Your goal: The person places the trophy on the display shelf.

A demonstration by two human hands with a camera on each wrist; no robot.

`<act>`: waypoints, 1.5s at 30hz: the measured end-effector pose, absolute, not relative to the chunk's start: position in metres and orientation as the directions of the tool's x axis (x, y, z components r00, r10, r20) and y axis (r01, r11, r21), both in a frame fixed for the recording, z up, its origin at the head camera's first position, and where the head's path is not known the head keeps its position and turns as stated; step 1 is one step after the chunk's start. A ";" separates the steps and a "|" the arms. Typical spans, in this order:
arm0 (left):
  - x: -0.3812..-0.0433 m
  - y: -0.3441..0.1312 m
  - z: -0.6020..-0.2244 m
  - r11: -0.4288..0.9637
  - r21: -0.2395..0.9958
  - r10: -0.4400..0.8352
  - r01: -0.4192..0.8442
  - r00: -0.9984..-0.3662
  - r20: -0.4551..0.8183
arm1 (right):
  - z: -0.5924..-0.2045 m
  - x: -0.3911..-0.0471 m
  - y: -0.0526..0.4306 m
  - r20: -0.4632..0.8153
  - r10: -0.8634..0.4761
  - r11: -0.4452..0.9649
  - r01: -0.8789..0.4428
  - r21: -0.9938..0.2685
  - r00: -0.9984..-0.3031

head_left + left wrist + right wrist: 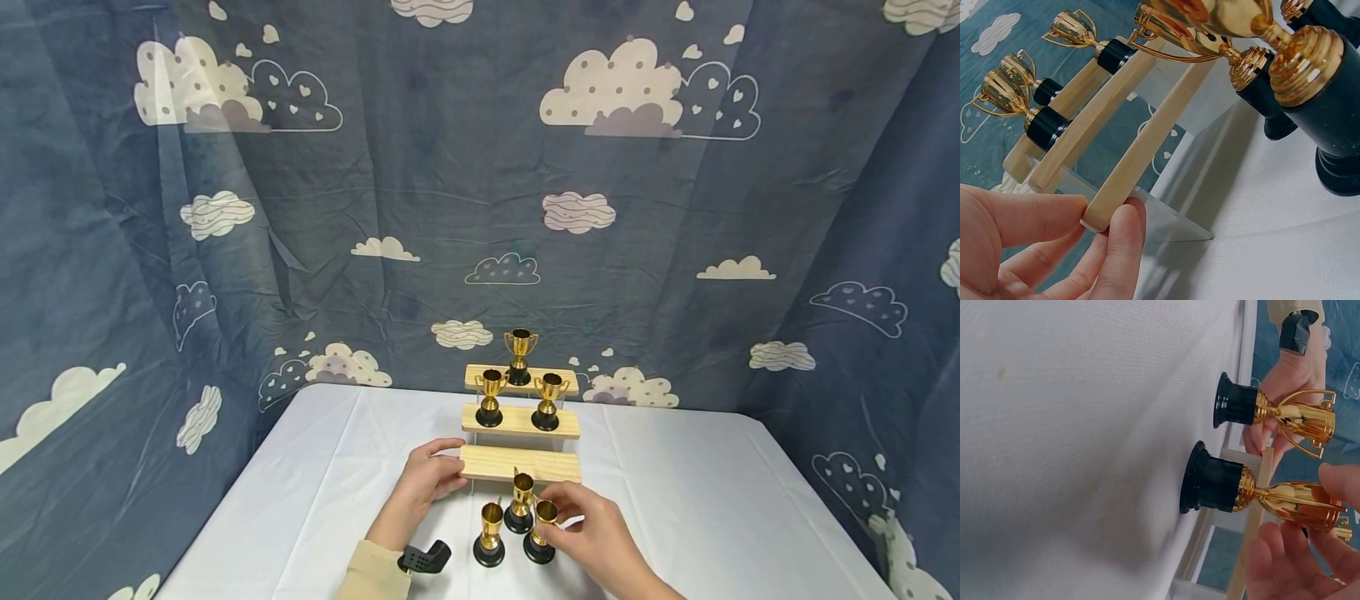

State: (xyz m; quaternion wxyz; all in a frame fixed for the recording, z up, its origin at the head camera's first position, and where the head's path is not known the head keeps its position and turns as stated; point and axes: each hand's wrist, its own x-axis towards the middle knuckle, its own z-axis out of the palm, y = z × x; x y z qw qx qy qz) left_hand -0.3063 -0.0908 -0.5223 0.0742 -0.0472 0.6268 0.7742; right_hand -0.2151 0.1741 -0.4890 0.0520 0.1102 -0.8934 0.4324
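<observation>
My left hand [423, 479] pinches the left end of the lowest wooden step [517, 464] of a three-step display stand, thumb on one face and fingers on the other in the left wrist view. With my right hand [600, 532] I hold a small gold trophy cup [1294, 503] by its bowl, thumb and fingers on either side. Its black base [538, 550] is down close over the white cloth. Two more such trophies stand in front of the stand: one at left [491, 533], another trophy [519, 504] just behind, partly overlapped by the held one.
One trophy [519, 357] stands on the top step [555, 380]. The middle step [517, 419] bears a trophy [490, 398] at left and a trophy [547, 402] at right. Clear side panels [1175, 219] support the steps. A cloud-patterned curtain [465, 208] hangs behind the white-clothed table [322, 483].
</observation>
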 end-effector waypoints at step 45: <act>-0.308 -0.090 -0.522 -0.197 0.958 0.036 -0.207 -0.978 -0.204 | -0.490 -0.211 0.174 0.218 -0.067 0.594 -0.214 -0.776 -0.974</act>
